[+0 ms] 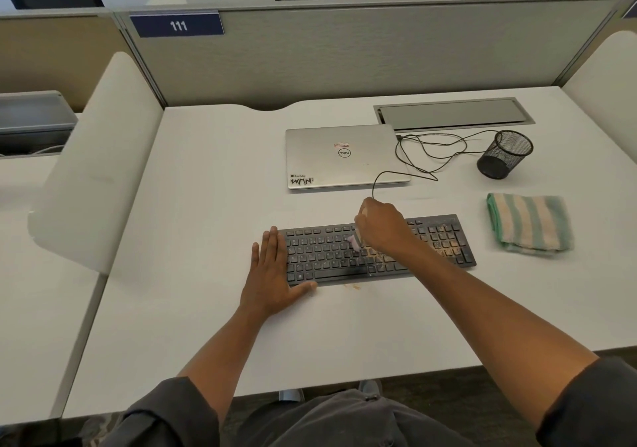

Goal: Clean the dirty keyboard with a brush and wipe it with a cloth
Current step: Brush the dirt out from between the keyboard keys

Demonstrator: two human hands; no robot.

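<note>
The keyboard (375, 250), lying long-ways left to right at frame centre, is steadied at its left end by the flat left hand (272, 270) while the brush (354, 242) is pinched by the right hand (381, 224) mid-board, crumbs left rightward, toward the cloth (529, 224).

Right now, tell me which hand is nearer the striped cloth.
Right. The right hand holds the brush over the middle of the keyboard, left of the striped cloth. The left hand rests at the keyboard's far left end.
</note>
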